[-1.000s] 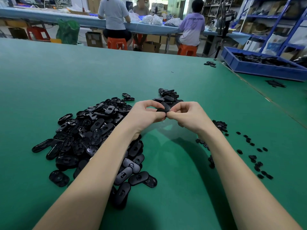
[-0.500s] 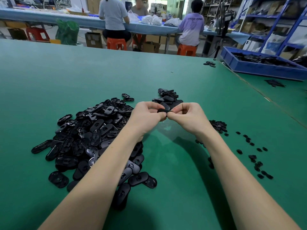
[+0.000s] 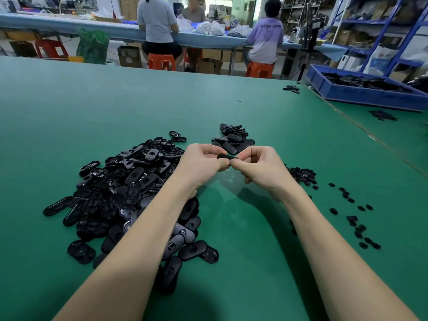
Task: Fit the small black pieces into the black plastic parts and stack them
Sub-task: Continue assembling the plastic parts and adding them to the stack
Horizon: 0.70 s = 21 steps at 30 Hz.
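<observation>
Both hands meet above the green table (image 3: 231,107). The left hand (image 3: 201,165) and right hand (image 3: 261,167) have curled fingers that pinch one black plastic part (image 3: 224,156) between them, beside the pile of parts (image 3: 129,181).

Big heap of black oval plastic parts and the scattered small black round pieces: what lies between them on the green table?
Head view: the person's forearms, bare green table beneath.

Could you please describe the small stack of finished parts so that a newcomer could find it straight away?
On the green table, look just beyond the left hand and right hand. The small stack sits there, apart from the big loose pile on the left; it is far smaller, its parts overlapping.
</observation>
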{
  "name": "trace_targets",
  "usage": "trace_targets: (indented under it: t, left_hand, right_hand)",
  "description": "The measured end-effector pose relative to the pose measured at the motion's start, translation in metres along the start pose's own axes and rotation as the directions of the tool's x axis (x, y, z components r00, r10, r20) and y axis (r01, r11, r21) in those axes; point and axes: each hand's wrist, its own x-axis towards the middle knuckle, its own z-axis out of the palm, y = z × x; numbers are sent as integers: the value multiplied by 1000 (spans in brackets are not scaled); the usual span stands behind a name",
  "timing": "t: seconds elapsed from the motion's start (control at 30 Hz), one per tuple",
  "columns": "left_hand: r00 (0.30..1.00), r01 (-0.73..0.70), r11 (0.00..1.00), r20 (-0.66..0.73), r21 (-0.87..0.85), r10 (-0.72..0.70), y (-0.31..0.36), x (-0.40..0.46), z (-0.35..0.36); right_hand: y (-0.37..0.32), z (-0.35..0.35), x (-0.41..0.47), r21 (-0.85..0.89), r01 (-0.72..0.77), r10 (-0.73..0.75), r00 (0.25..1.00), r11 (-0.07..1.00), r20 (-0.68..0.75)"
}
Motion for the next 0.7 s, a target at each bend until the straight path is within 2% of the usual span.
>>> trace_targets:
  t: [0.17,0.27,0.33,0.43,0.53,0.7]
  left_hand:
    - [999,-17,1000,-29,16,17,-1,3,-2]
    - [998,-11,1000,-61,-3,11,-2,4,-4]
    - [999,-8,1000,-48,-27,7,-2,4,-5]
    - [998,-14,998,-65,-58,10,-1,7,-7]
    - [997,-21,998,-70,-67,16,0,10,-9]
    - [999,11,999,-37,-40,-12,-1,11,-10]
  right_hand:
    - [-1,2,0,27,60,-61,998,998,3]
    - [3,2,2,-176,217,-218,976,960,15]
    - [6,3,5,-291,248,-266,964,924,-24]
    - [9,1,13,-435,142,-239,955,889,-177]
    - [9,-3,30,-485,18,-191,931,874,-309]
    - [3,0,70,-570,-99,-109,941,816,-320]
